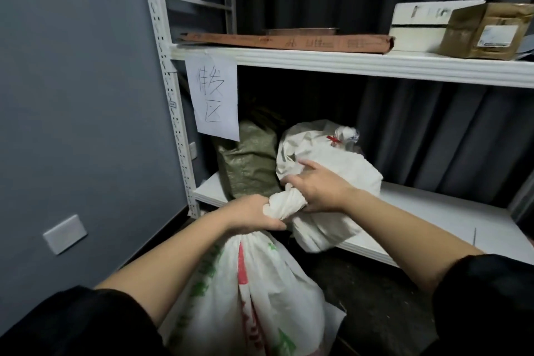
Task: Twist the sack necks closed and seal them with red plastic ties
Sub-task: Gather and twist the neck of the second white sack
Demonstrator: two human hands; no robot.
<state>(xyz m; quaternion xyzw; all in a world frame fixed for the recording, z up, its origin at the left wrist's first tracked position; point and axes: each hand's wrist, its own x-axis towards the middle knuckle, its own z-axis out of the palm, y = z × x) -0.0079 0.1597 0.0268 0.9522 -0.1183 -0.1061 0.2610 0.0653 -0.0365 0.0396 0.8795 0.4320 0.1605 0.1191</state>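
in the lower middle of the frame stands a white sack (254,298) with green and red print, on the floor in front of the low shelf (419,228). the left hand (254,215) is curled tight around the sack neck (284,204), just above the full part. the right hand (315,192) holds the twisted top end of the neck, with its thumb and first finger sticking out. so both grips are closed on the neck. this looks like the twisting step, and the neck is already wound into a tight roll. no tie is on it yet. on the shelf behind, a second white sack (332,170) already wears a red tie (333,139), next to a green sack (248,162). next, one hand needs to keep the twist from opening while the other gets a red tie, but i cannot see a loose one here.
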